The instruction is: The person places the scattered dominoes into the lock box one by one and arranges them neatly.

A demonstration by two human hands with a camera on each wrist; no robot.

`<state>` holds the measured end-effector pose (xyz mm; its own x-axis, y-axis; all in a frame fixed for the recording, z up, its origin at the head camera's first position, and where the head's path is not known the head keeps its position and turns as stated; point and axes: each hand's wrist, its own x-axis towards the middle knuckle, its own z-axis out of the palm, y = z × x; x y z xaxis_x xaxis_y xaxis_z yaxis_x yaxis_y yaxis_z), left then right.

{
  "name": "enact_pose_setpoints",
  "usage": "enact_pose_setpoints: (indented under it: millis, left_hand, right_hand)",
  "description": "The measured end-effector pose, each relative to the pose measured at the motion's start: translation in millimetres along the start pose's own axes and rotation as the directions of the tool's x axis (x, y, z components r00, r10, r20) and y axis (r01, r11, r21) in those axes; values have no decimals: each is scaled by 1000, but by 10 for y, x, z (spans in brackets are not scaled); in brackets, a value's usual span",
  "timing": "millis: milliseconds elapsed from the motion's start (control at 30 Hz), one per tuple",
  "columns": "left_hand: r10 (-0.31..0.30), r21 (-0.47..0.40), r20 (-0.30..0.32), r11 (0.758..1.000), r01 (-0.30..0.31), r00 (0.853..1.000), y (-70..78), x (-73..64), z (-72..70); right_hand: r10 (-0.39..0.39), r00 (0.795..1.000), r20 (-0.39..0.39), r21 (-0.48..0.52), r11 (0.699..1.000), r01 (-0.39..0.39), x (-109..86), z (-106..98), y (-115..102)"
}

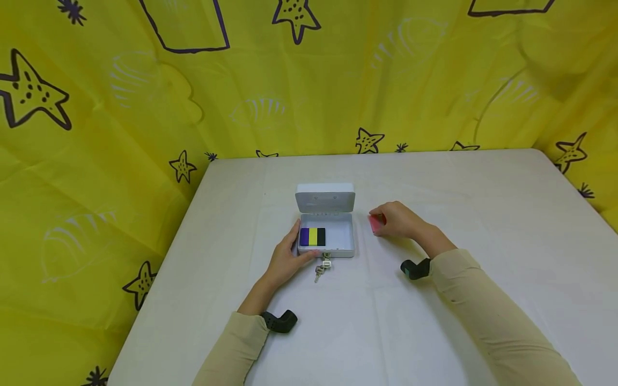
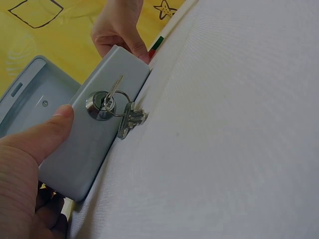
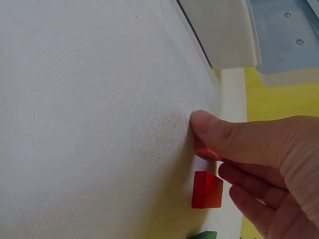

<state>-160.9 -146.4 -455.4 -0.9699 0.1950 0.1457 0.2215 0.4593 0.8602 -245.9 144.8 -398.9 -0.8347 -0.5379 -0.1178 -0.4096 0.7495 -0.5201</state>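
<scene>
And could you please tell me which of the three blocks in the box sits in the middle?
The yellow block, flanked by the purple block on its left and the black block on its right.

A yellow curtain bears dark-outlined starfish; a white tablecloth shows faint creases.

White-covered table carried an open box; loose red block and green block sat right of it.
</scene>
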Motion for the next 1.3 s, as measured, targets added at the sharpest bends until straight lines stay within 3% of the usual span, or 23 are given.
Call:
enact_pose_setpoints:
  millis: [300, 667, 1033, 1300]
  left_hand:
    - [-25, -6, 9, 1000, 25, 1000, 14, -6, -1]
    - [-13, 13, 3, 1000, 13, 1000, 13, 0, -1]
    - [-15, 11, 8, 1000, 15, 1000, 5, -4, -3]
    - [-19, 22, 2, 1000, 19, 1000, 12, -11, 1]
  right_hand:
    - [-7, 1000, -10, -2, 1000, 7, 3, 12, 4]
    - [-36, 998, -44, -15, 999, 35, 5, 18, 1]
    - [-52, 993, -109, 56, 997, 58, -74, -1, -130]
    - [-58, 992, -114, 41, 997, 63, -124, -23, -238]
